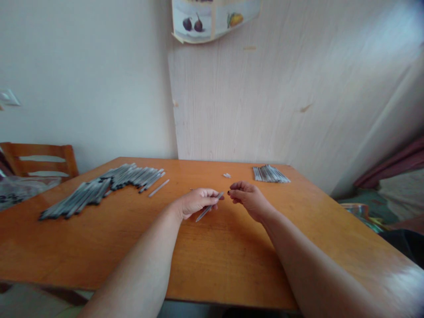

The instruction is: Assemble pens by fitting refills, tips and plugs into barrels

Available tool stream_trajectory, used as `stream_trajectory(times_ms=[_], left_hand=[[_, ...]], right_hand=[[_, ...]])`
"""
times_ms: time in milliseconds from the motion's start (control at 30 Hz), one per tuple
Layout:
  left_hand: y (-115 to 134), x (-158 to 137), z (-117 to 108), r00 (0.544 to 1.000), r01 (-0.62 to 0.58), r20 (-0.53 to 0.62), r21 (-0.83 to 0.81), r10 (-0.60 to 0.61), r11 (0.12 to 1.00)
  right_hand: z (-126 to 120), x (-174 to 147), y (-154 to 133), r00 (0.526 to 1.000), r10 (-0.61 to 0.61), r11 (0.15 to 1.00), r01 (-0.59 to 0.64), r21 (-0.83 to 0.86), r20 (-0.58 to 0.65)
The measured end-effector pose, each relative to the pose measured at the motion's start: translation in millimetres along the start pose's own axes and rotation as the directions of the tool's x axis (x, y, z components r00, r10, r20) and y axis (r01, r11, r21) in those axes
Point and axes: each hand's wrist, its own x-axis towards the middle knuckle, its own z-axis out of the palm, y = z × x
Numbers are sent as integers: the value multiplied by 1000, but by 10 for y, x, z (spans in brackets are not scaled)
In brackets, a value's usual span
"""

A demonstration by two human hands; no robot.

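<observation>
free: table (205,260) near side | obstacles: rod pile (99,187) left, perhaps bundle (270,174) right

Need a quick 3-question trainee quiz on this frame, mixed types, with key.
1. True or false: the left hand holds a pen tube.
2. Which pile is larger: A) the left pile B) the far-right pile?
3. Fill in: the right hand is near the tube's ____ end.

Key: 1 true; 2 A; 3 upper.
</observation>
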Motion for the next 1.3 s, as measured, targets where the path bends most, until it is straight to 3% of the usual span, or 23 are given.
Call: stream_trajectory(times_ms=[267, 1300], left_hand=[[38, -20, 13, 1000, -6, 25, -21, 7, 1000], [55, -28, 30, 999, 20, 40, -20, -19, 1000]], right_hand=[[46, -36, -14, 998, -36, 997, 31, 76, 56], [47, -40, -4, 996, -57, 998, 59, -28, 66]])
